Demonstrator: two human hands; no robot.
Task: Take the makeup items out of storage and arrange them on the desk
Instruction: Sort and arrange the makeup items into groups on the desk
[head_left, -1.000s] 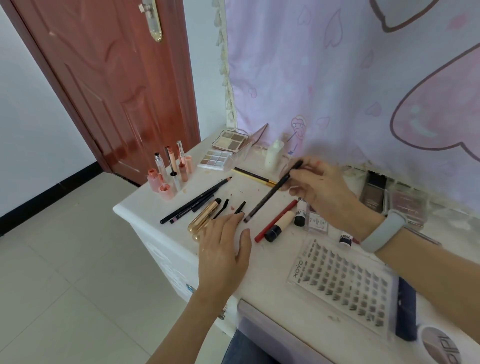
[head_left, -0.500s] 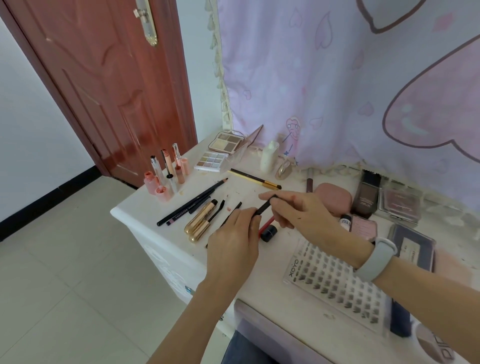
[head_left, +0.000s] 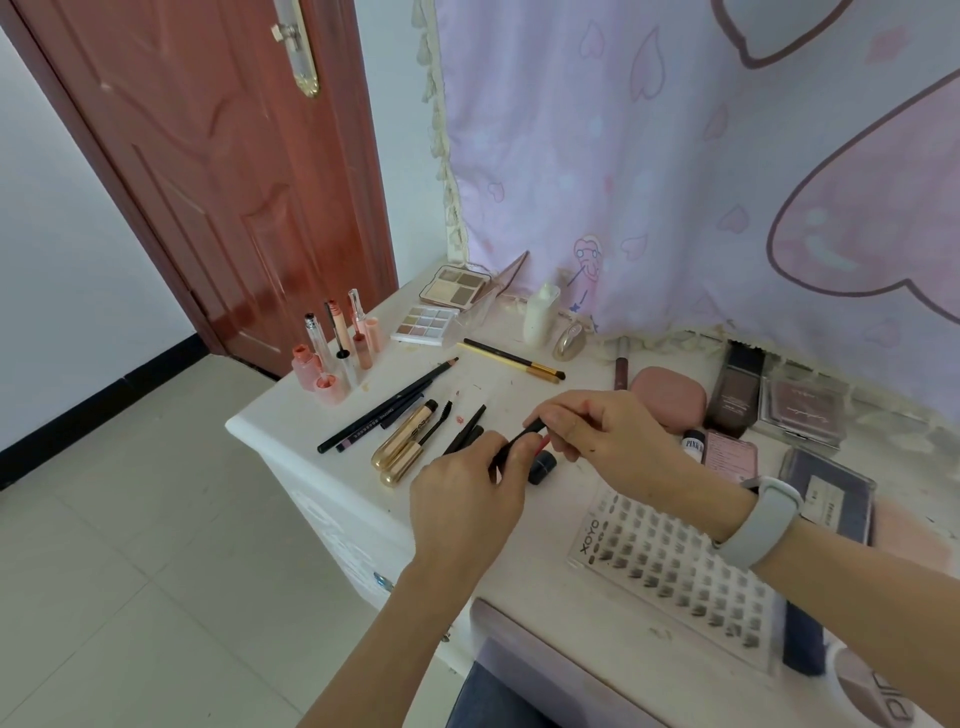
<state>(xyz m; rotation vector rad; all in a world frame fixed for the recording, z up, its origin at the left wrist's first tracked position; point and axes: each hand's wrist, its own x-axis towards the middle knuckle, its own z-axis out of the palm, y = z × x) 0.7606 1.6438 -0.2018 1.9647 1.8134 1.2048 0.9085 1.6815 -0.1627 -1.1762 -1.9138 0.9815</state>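
Both hands (head_left: 470, 499) apparently grip black pencil (head_left: 519, 439).

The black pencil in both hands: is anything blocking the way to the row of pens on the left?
Nothing visible blocks it. The black pencil is held just above the desk, and the liners it would join lie right beside the left hand.

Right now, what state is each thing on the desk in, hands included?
black pencil: off the desk, gripped by both hands
left hand: curled round its lower end
right hand: pinching its upper end
beige palette: lid open
pastel palette: uncovered
gold mascara tubes: lying flat
lip glosses: upright
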